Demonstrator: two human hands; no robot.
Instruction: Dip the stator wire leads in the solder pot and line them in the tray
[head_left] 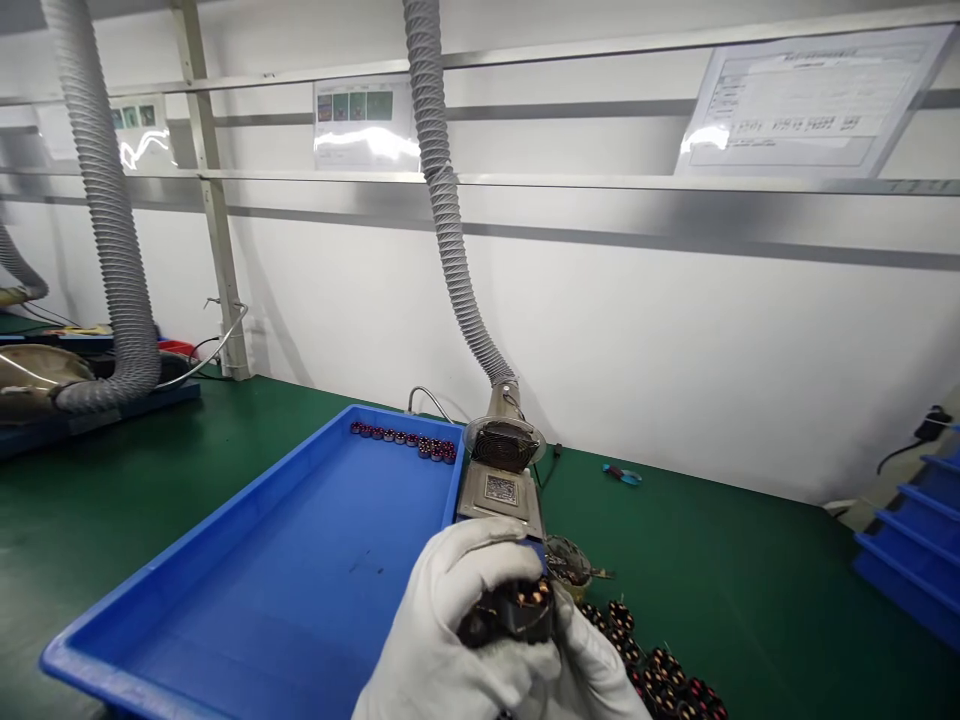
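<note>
My left hand [457, 630], in a white glove, is wrapped round small black parts [525, 608] with copper-coloured bits on top. My right hand [592, 660], gloved too, touches the same parts from the right, its fingers bent against them. Both hands are at the bottom centre, over the right edge of a large blue tray [300, 560]. A group of dark red and black round parts [401, 438] stands in rows at the tray's far end. More black parts with copper-coloured dots [664, 680] lie in a pile to the right of my right hand.
A metal device [501, 490] under a grey hose [450, 210] stands beside the tray. Behind my right hand is a small round container [568, 562]. Blue-handled pliers [622, 474] lie on the green table [750, 580]. Stacked blue trays [919, 540] stand at the right.
</note>
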